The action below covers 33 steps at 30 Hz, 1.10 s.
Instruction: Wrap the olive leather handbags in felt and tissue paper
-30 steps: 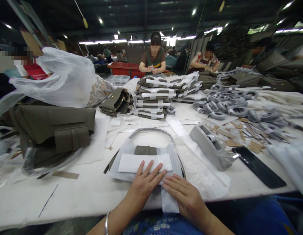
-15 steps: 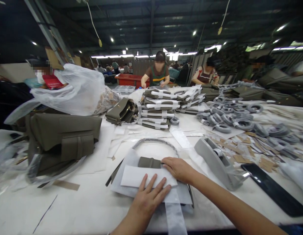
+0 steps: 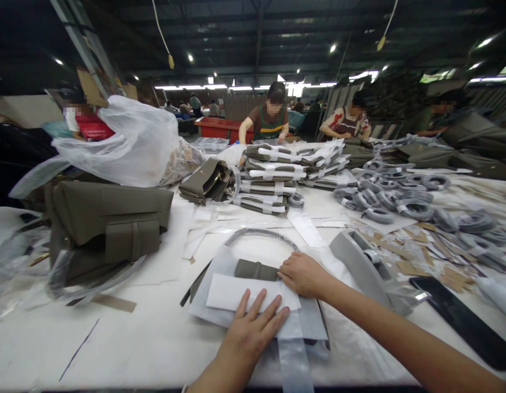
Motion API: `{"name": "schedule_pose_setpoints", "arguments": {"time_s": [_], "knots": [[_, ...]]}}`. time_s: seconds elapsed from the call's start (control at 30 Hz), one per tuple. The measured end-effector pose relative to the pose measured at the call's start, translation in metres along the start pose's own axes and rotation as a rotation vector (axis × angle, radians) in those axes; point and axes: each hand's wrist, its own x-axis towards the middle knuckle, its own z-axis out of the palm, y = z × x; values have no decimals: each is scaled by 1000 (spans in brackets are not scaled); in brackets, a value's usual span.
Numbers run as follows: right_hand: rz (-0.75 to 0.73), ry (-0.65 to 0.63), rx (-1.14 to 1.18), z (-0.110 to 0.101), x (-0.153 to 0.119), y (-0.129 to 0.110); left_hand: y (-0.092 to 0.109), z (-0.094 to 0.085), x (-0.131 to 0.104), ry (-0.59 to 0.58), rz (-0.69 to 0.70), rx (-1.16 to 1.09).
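Note:
In front of me lies an olive-grey handbag (image 3: 256, 270), partly covered by thin whitish wrapping sheet (image 3: 207, 297), its film-wrapped handle (image 3: 263, 233) arching away from me. A folded white foam strip (image 3: 226, 293) rests across it below the flap. My left hand (image 3: 253, 330) presses flat on the strip, fingers spread. At the strip's upper right corner, my right hand (image 3: 304, 275) is closed with curled fingers; what its fingertips pinch is hidden. A band of translucent film (image 3: 292, 355) hangs from the bag towards the table's front edge.
A grey tape dispenser (image 3: 359, 267) and a black phone (image 3: 461, 322) lie right. Another olive bag (image 3: 134, 213) stands left. Wrapped bags (image 3: 273, 172) are stacked behind, beside several grey coiled straps (image 3: 416, 207) and cardboard scraps (image 3: 449, 267). Co-workers (image 3: 269, 117) work across the table.
My right hand's fingers have curled in at the bag's right side, where they were stretched out before. The left hand stays flat on the foam strip. The view has shifted slightly.

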Motion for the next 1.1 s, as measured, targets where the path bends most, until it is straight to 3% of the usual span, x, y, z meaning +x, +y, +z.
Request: {"name": "schedule_pose_setpoints", "arguments": {"time_s": [0.27,0.53,0.73,0.83,0.93,1.0,1.1], "knots": [[40,-22,27,4,-9,6,0,-3,0,9,-3,7],[-146,-50,128,-9,-19,9,1,-1,-1,15,7,-1],[-42,40,212,-7,-26,8,0,-3,1,-65,-11,-43],[31,211,254,-2,-45,-5,-1,-4,4,-121,-27,-86],[59,591,296,11,-87,-33,-2,-5,6,-194,-52,-152],[6,770,277,24,-117,-54,-1,-7,6,-233,-68,-195],[-65,777,136,44,-144,-78,-1,-11,7,-278,-81,-233]]}}
